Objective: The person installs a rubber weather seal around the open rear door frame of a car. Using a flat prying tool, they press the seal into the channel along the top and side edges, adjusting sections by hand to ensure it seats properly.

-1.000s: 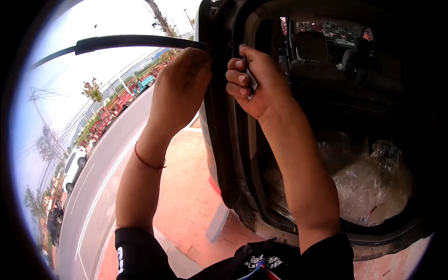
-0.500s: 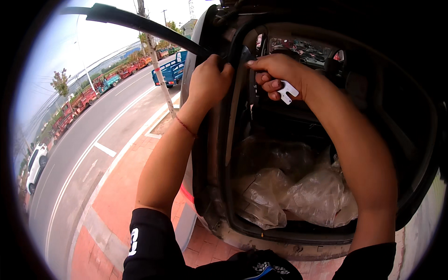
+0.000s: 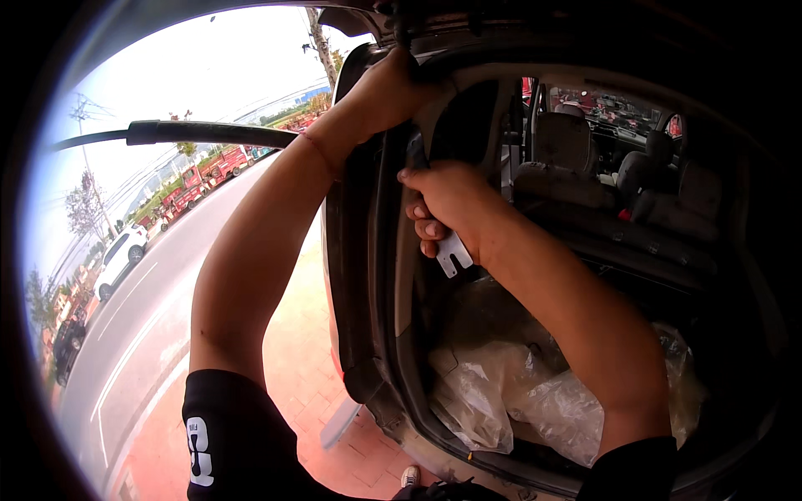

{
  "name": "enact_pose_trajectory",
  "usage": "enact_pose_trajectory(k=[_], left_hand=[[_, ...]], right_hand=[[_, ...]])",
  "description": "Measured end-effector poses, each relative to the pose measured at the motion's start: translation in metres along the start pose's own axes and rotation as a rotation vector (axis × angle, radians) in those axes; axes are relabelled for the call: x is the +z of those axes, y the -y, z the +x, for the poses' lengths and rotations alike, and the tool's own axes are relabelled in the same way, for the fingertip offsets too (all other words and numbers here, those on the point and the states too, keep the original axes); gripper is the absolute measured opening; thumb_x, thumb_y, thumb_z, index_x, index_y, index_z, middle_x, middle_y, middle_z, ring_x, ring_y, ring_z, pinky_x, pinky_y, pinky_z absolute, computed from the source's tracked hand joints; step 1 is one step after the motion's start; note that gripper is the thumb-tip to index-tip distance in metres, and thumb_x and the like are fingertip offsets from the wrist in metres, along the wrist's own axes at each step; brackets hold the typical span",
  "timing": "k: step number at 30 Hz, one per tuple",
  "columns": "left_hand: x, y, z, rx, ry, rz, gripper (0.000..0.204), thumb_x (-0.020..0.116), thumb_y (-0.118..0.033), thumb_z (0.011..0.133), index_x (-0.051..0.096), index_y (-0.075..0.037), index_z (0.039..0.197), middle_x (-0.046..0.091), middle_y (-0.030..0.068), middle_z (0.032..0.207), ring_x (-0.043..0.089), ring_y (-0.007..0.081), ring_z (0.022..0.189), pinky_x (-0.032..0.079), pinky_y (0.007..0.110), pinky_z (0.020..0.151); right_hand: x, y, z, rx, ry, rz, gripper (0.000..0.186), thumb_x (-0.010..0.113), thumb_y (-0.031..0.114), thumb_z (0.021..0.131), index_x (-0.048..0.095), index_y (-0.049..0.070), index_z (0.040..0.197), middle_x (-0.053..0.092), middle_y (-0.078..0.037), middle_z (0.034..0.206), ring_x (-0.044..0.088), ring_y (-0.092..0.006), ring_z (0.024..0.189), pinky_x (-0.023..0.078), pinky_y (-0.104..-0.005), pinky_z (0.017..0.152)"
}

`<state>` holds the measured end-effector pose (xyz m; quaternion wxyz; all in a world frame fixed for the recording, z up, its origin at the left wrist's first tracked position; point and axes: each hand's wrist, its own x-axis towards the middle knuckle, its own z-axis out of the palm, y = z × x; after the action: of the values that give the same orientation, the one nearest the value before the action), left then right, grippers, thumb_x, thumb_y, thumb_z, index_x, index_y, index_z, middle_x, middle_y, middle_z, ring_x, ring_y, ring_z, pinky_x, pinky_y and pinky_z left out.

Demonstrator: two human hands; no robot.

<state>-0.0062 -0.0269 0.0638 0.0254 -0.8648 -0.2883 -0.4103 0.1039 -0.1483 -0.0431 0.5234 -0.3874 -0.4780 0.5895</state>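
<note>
My right hand (image 3: pixel 444 204) is closed around a flat metal pry tool (image 3: pixel 454 254). The tool's notched silver end sticks out below the fist, and its darker end shows above the thumb, beside the rear opening's frame. Higher up, my left hand (image 3: pixel 394 90) reaches to the top left corner of the car's open rear, by the dark trim and rubber seal (image 3: pixel 386 250). Its fingers are lost in shadow, so whether they grip anything is hidden. A black bar with a thicker sleeve (image 3: pixel 209 134) runs in from the left and passes behind my left forearm.
Crumpled clear plastic sheeting (image 3: pixel 484 392) lies in the cargo area, partly under my right forearm. Grey seats (image 3: pixel 568 146) stand further in. Outside on the left are red brick paving (image 3: pixel 292 334), a road (image 3: pixel 175 275) and a white car (image 3: pixel 124 257).
The view has shifted, showing more of the cabin. My left hand is now higher, at the opening's top corner; my right hand and the pry tool sit lower and further left.
</note>
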Motion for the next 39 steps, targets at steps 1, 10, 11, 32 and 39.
enact_pose_trajectory(k=[1,10,11,32,39], left_hand=[[0.004,0.001,-0.003,-0.033,-0.013,0.001,0.056,0.074,-0.022,0.087,0.055,0.002,0.134,0.069,0.0177,0.121,0.066,0.0244,0.108,0.052,0.037,0.092],[0.019,-0.009,-0.010,-0.170,-0.223,-0.108,0.066,0.080,-0.040,0.081,0.063,0.008,0.121,0.072,0.0278,0.115,0.068,0.0427,0.112,0.054,0.045,0.095],[0.025,-0.010,-0.009,-0.219,-0.267,-0.087,0.063,0.079,-0.041,0.081,0.063,0.008,0.117,0.072,0.0267,0.115,0.067,0.0436,0.112,0.054,0.047,0.097],[0.036,0.010,-0.028,0.150,-0.457,-0.106,0.038,0.073,-0.022,0.084,0.062,-0.004,0.116,0.062,0.0197,0.113,0.060,0.0415,0.112,0.052,0.050,0.094],[0.024,0.010,0.004,0.560,-0.345,-0.027,0.049,0.069,-0.011,0.078,0.060,-0.004,0.126,0.061,0.0154,0.113,0.061,0.0375,0.112,0.053,0.047,0.094]], right_hand=[[0.000,0.000,0.000,-0.023,-0.021,-0.024,0.020,0.055,0.027,0.107,0.050,0.008,0.105,0.044,0.001,0.062,0.039,-0.0098,0.039,0.045,-0.0363,0.042],[-0.013,-0.008,0.002,-0.089,0.008,-0.288,0.022,0.052,0.028,0.108,0.052,0.007,0.113,0.049,-0.002,0.062,0.044,-0.0121,0.040,0.048,-0.0366,0.040],[-0.012,-0.009,0.003,-0.100,0.035,-0.285,0.022,0.053,0.029,0.108,0.052,0.007,0.113,0.049,-0.002,0.062,0.044,-0.0123,0.039,0.047,-0.0363,0.039],[-0.023,0.147,-0.034,-0.822,-0.651,-2.564,0.037,0.081,0.028,0.085,0.069,0.008,0.114,0.065,-0.007,0.105,0.073,-0.0273,0.090,0.061,-0.0410,0.078],[-0.031,0.156,-0.026,-0.742,-0.650,-2.387,0.037,0.082,0.033,0.082,0.071,0.006,0.104,0.065,-0.009,0.103,0.071,-0.0329,0.091,0.056,-0.0442,0.076]])
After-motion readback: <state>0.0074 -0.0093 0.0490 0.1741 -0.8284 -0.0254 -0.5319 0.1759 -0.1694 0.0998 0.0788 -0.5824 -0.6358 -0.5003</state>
